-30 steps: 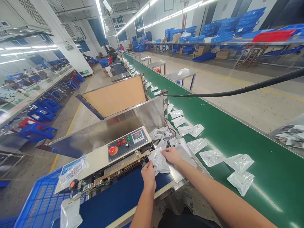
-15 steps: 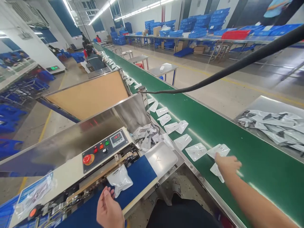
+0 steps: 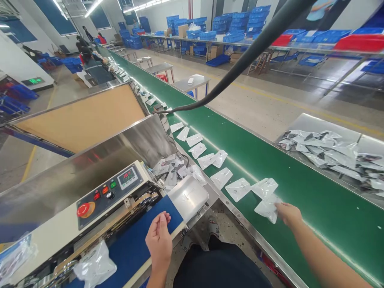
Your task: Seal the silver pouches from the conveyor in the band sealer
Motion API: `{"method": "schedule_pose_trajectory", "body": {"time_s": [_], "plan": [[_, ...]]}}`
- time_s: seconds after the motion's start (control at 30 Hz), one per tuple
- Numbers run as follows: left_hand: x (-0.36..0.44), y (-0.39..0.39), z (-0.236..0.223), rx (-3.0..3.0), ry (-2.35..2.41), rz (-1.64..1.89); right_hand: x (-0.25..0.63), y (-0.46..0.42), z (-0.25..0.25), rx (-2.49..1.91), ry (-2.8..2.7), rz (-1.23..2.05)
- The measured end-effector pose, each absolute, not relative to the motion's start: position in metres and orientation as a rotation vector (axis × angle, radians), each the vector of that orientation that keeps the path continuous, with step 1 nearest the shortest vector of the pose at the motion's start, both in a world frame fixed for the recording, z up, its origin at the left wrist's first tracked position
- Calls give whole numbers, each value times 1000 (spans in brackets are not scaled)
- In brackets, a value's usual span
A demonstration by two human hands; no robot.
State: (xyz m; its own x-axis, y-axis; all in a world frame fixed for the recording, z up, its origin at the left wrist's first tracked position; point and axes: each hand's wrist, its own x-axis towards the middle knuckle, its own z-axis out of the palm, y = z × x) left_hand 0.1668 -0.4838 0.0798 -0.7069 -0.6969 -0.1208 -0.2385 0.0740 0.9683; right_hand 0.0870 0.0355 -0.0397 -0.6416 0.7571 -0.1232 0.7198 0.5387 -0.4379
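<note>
My right hand point(image 3: 288, 214) reaches over the green conveyor belt point(image 3: 327, 200), its fingertips closed on the right edge of a white pouch point(image 3: 265, 209). That pouch partly overlaps another white pouch point(image 3: 265, 187) just beyond it. My left hand point(image 3: 160, 235) hovers above the blue belt of a sealing machine point(image 3: 120, 256), thumb against curled fingers, with nothing visible in them. Further down the blue belt, a white pouch point(image 3: 95, 265) lies with its upper edge at the machine's rollers.
A control panel point(image 3: 108, 196) with a red stop button fronts the machine. Pouches are piled beside the metal end plate point(image 3: 189, 196). Several more lie in a row along the green belt. A heap of pouches point(image 3: 327, 150) covers a side table. A black cable point(image 3: 228, 86) hangs across.
My view has turned right. My right hand has closed on the pouch's edge. The pouch on the blue belt has travelled down-left, away from my left hand.
</note>
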Motion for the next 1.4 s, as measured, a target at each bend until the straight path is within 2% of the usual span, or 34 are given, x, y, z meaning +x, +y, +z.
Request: {"method": "schedule_pose_trajectory", "body": {"time_s": [0.07,0.13,0.33,0.43,0.57,0.73,0.8,0.97,1.2,1.3,1.4], "plan": [[166,-473,82,818,-2113,-1681,107,33,-23,-1365,-2659,784],[165,-458,85,627,-2295,-1691,124,11,-1,-1263,-2608,930],[144,-407,95,-26,-2563,-1672,124,-149,77,-373,-2577,1583],[138,-405,101,59,-2530,-1705,113,-220,105,-6,-2513,1978],[146,-431,103,384,-2382,-1803,102,-270,112,68,-2349,2428],[157,-470,90,575,-2244,-1914,87,-307,87,291,-2642,2259],[153,-482,81,701,-2133,-2027,78,-321,75,165,-2687,2132],[126,-503,60,1191,-1424,-2390,50,-355,52,-215,-2816,1980],[125,-537,62,1391,-1260,-2265,37,-405,49,-112,-2895,1969],[137,-551,66,1418,-1248,-2191,43,-423,53,-25,-2913,2089],[156,-559,65,1436,-1250,-1997,42,-399,57,14,-2822,2248]]}}
